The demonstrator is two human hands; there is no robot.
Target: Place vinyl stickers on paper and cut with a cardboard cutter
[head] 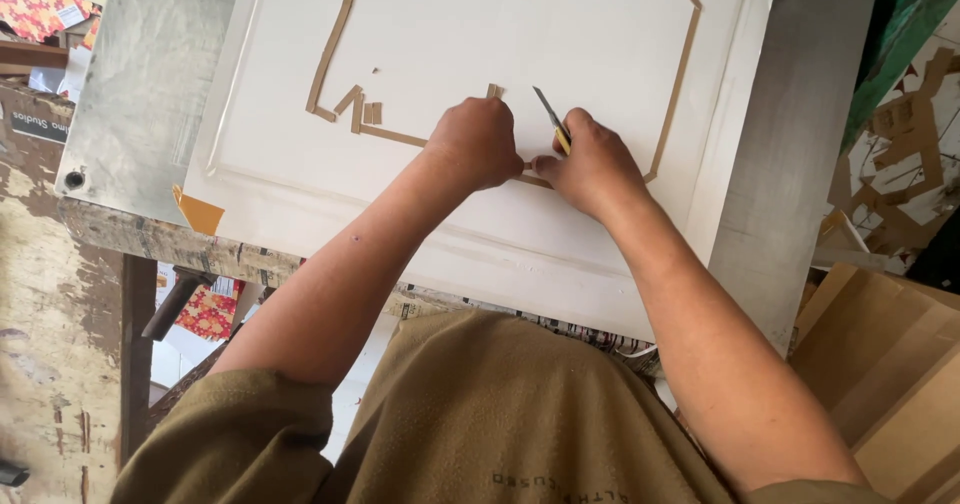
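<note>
Right hand closed around knife, blade up. Left hand curled, pinching tape strip on white panel. I judge a risk: fingers nearly touching, so a slip could nick the left hand or score the paint.

The white panel lies bare above both hands, crossed only by flat brown tape strips. Stacked cardboard sheets crowd the right edge.

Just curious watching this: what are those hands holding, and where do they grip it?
The right hand grips a yellow utility knife by its handle, blade up; the left hand pinches brown tape.
</note>
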